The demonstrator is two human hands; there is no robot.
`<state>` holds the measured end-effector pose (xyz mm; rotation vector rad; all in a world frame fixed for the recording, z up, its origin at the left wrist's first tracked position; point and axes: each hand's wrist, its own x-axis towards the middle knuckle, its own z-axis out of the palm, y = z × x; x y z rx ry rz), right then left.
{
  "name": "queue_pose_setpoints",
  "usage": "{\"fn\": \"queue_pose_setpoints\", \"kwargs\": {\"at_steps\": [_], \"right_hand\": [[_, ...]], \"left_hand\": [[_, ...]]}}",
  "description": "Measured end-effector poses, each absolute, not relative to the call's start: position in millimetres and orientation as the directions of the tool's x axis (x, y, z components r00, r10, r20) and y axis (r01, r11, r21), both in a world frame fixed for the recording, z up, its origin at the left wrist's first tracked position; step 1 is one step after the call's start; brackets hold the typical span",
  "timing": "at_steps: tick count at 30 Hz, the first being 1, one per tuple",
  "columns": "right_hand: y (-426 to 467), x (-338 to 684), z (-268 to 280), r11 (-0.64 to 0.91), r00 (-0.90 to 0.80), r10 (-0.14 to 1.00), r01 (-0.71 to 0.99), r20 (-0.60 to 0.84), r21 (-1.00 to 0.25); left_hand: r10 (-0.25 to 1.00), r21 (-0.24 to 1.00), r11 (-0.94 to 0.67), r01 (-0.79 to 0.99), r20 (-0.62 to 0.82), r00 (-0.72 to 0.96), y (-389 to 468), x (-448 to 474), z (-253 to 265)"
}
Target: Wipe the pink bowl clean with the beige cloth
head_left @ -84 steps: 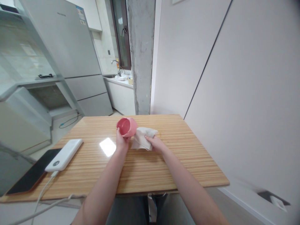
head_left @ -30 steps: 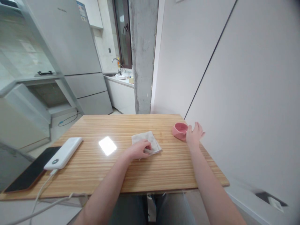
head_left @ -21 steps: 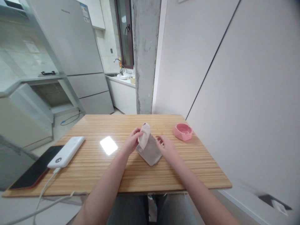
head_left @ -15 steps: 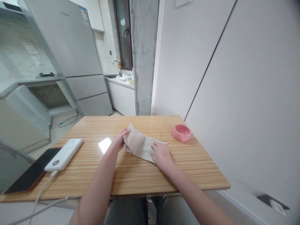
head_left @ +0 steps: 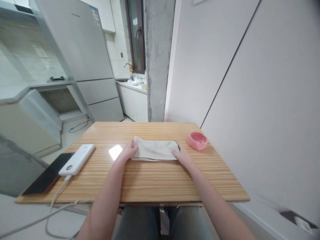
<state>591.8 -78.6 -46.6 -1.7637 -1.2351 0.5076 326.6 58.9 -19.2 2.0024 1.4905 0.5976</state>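
Folded cloth (head_left: 155,150), left fingers (head_left: 134,149) clamped on one end, right fingers (head_left: 176,154) on the other

A silver-grey refrigerator (head_left: 80,50) stands at ten o'clock, with a dark-framed casement window (head_left: 136,40) and a gooseneck faucet (head_left: 131,70) over a sink counter (head_left: 131,100) at eleven. A bare concrete pillar (head_left: 160,60) rises at twelve; a white wall (head_left: 265,100) with a slanting dark seam (head_left: 227,71) fills two. At six, the wood-grain table (head_left: 157,186) carries a square glare (head_left: 115,152) toward eight.

Bright light glares white off the tabletop (head_left: 160,183) — the view's top-right corner is dark.
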Motion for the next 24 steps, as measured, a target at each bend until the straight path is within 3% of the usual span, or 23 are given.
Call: {"fn": "queue_pose_setpoints", "kwargs": {"at_steps": [4,6,11,17,24], "right_hand": [[-74.9,597.7,-51.7,-0.016,0.482,0.871,0.224,0.096,-0.975],[-74.9,600.5,-54.9,-0.025,0.511,0.855,0.21,0.088,-0.977],[-75.4,602.0,-59.0,-0.03,0.44,0.884,0.39,0.158,-0.92],[-82.4,598.9,-51.9,-0.102,0.388,0.885,0.699,0.257,-0.707],[-87.3,595.1,-43.3,-0.226,0.392,0.902,0.785,0.181,-0.577]], "left_hand": [[0.962,0.742,-0.194,0.642,0.018,0.271,59.3,328.9,-19.6],[0.978,0.71,-0.161,0.686,0.02,0.209,60.0,328.8,-20.9],[0.983,0.511,-0.172,0.842,0.042,0.176,60.5,327.0,-22.7],[0.983,0.451,-0.172,0.876,0.021,0.182,62.8,323.6,-24.0],[0.975,0.483,-0.196,0.853,0.008,0.22,59.3,322.8,-21.1]]}}
